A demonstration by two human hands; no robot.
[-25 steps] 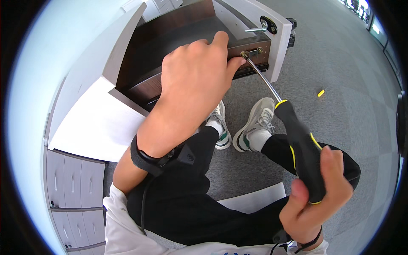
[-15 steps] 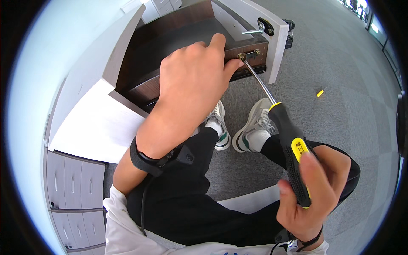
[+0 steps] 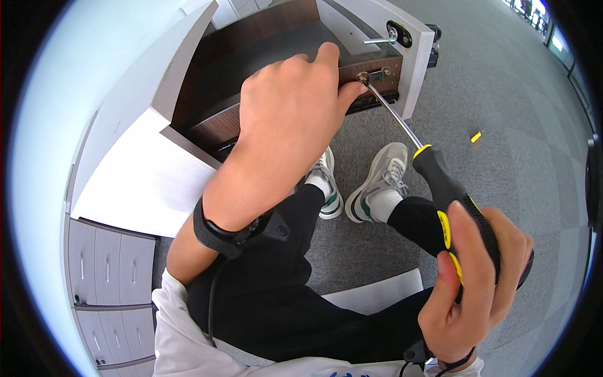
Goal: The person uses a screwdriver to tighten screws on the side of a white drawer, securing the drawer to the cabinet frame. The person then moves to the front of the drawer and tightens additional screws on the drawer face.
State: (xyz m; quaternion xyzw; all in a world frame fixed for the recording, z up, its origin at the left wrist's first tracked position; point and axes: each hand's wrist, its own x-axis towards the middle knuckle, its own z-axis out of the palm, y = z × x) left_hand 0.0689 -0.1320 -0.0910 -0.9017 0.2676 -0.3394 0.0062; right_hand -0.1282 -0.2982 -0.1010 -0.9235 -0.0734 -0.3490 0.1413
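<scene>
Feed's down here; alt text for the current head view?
The right hand holds a black-and-yellow screwdriver, its tip at a brass-coloured fitting on the side of an open brown drawer. The left hand lies over that side's top edge, its thumb beside the fitting. A small yellow object lies on the grey carpet.

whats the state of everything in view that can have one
Drawer, open
Screwdriver, held slanted, tip at brass-coloured fitting
Right grip, closed around screwdriver
Left grip, over drawer's side wall
Metal rod, jutting from drawer front
Small yellow object, lying on floor
Sneakers, worn, laced
Grey cabinet fronts, shut
</scene>
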